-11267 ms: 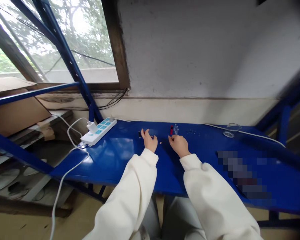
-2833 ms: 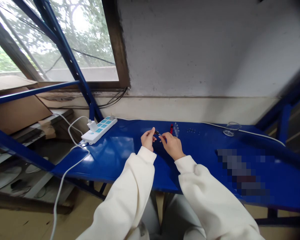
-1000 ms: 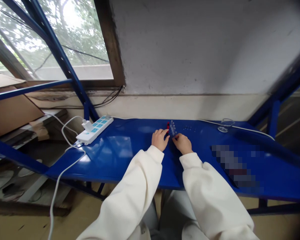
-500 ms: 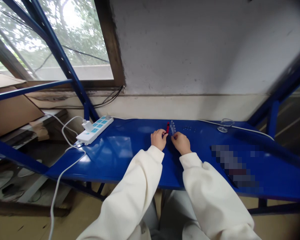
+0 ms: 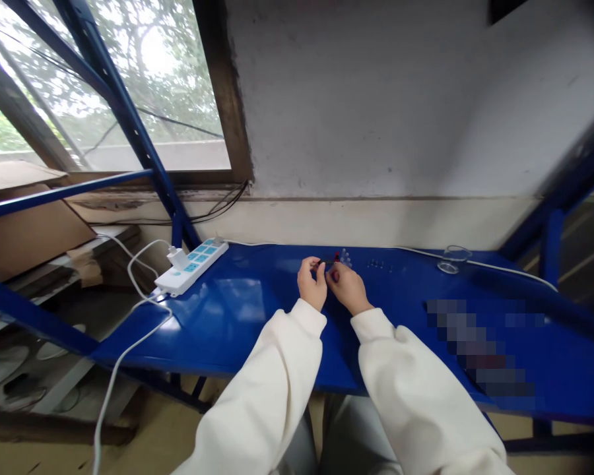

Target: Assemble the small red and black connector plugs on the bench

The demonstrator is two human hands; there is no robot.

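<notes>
- Closest, white sleeves (image 5: 277, 382) reach over the blue bench (image 5: 237, 310).
- Left hand (image 5: 311, 285) and right hand (image 5: 345, 289) meet, fingertips pinching a thin dark piece (image 5: 325, 262) just above the bench.
- Beyond lie a clear plastic part (image 5: 345, 254), a glass dish (image 5: 448, 266) and a power strip (image 5: 192, 266).

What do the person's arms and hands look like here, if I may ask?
The left sleeve and right sleeve are loose, cream-white and long, each ending in a cuff at the wrist. The left hand and right hand are bare: no gloves, ring or watch shows.
</notes>
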